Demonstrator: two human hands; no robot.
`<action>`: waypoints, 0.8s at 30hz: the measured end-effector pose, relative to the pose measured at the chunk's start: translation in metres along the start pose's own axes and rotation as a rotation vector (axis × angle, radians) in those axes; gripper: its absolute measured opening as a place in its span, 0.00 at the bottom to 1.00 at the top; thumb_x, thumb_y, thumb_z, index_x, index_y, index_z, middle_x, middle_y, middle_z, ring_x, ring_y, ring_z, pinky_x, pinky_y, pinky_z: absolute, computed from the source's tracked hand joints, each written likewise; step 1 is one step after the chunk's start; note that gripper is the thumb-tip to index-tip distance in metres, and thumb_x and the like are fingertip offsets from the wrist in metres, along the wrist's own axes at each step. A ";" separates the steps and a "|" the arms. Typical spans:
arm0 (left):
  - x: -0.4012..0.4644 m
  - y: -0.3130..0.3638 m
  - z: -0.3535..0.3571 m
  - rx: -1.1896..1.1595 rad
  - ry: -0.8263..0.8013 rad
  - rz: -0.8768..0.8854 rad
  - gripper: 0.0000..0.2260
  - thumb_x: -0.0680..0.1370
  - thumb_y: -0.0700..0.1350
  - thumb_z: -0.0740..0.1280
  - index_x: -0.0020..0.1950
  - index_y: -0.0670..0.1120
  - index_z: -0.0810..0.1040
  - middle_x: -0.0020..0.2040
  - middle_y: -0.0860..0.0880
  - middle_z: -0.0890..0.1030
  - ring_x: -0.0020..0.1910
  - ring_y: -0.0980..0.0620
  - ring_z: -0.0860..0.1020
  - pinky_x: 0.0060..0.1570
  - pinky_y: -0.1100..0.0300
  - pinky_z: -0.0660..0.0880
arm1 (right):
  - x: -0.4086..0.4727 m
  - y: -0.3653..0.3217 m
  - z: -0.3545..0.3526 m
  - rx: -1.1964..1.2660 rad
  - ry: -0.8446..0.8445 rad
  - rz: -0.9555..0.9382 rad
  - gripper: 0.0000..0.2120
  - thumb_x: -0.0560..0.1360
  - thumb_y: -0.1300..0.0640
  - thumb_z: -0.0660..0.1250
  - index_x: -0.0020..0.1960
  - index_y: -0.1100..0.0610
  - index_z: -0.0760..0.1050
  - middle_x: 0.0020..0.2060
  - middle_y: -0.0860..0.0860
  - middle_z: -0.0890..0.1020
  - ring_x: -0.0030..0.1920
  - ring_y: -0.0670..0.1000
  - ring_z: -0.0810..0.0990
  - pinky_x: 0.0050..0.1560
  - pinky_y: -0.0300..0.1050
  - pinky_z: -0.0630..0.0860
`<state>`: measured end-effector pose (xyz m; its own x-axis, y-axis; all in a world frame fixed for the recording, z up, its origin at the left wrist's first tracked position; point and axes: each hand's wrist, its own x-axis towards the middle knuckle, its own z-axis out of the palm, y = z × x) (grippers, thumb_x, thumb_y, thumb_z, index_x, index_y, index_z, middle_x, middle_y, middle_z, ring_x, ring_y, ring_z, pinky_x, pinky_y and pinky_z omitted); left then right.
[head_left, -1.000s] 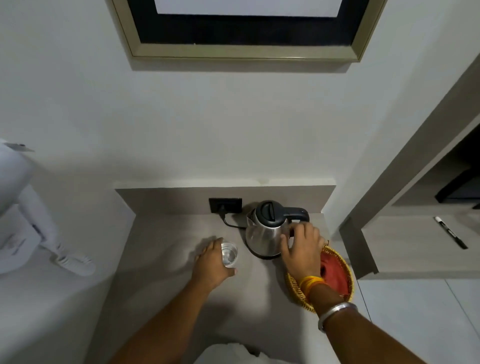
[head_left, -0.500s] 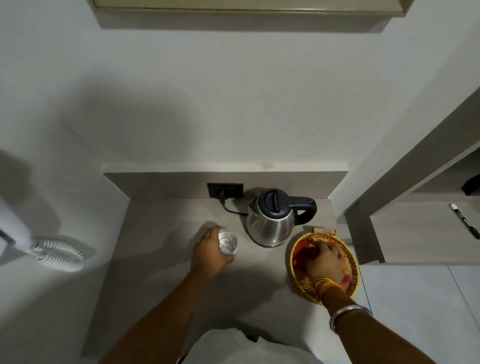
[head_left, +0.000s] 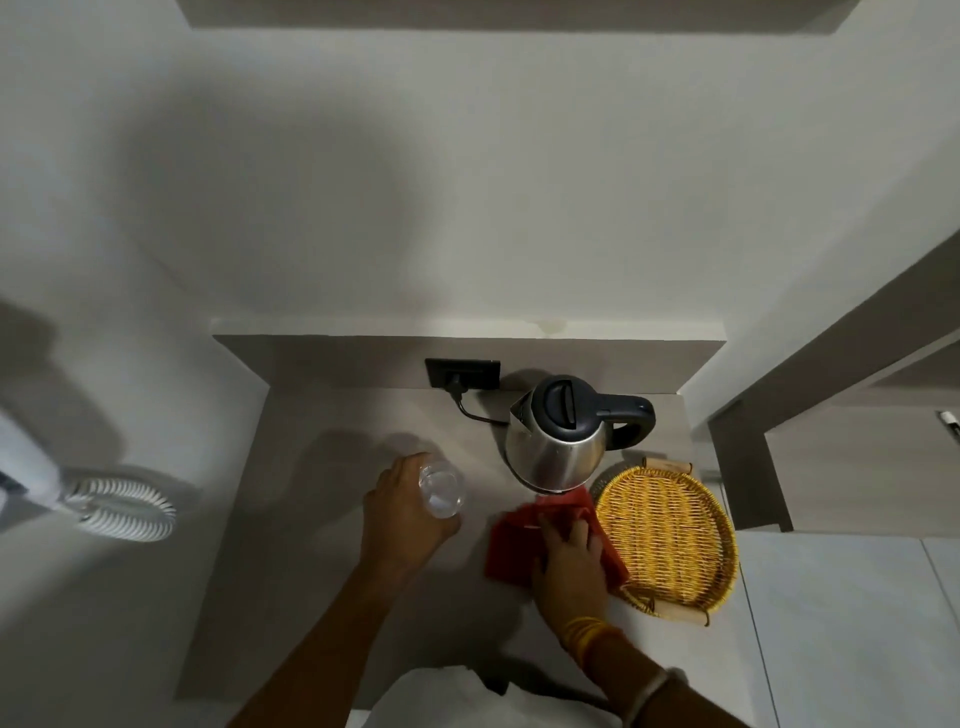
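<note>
Cloth is sitting on the counter, clear of the basket
Right hand is gripping it in front of the kettle, left hand is clasping the glass nearby; any wiping is probably only beginning

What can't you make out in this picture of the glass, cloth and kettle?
Head view:
- Glass: contents unclear; too small, left hand wraps it.
- Red cloth: its middle hidden under the right hand.
- Kettle: water level hidden by its shut lid.
- White device on coiled cord: blurred, cut off by left edge.
</note>
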<state>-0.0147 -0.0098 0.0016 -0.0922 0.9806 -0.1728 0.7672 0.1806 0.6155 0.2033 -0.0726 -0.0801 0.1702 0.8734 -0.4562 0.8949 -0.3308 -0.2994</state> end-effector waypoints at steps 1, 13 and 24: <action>0.000 -0.002 -0.002 -0.004 0.003 0.000 0.36 0.58 0.54 0.84 0.64 0.57 0.76 0.59 0.56 0.81 0.56 0.51 0.81 0.56 0.48 0.80 | 0.005 -0.008 0.004 0.016 -0.022 0.007 0.30 0.82 0.51 0.64 0.81 0.43 0.60 0.78 0.56 0.61 0.76 0.63 0.61 0.74 0.57 0.69; 0.032 0.006 -0.059 -0.063 0.165 0.063 0.38 0.54 0.55 0.83 0.58 0.73 0.69 0.54 0.63 0.79 0.51 0.57 0.81 0.50 0.58 0.77 | 0.015 -0.077 0.022 -0.193 -0.430 -0.629 0.29 0.82 0.52 0.62 0.82 0.43 0.60 0.82 0.57 0.55 0.78 0.71 0.56 0.76 0.66 0.61; 0.033 0.007 -0.059 -0.098 0.133 0.077 0.37 0.56 0.52 0.84 0.60 0.64 0.72 0.55 0.61 0.80 0.53 0.55 0.81 0.54 0.48 0.81 | 0.031 -0.061 0.004 -0.236 -0.144 -0.275 0.31 0.83 0.55 0.61 0.83 0.49 0.55 0.77 0.57 0.60 0.74 0.64 0.62 0.68 0.59 0.74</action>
<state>-0.0504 0.0285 0.0455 -0.1236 0.9921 -0.0230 0.7104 0.1046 0.6959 0.1521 -0.0271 -0.0796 -0.1339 0.8532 -0.5041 0.9723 0.0147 -0.2333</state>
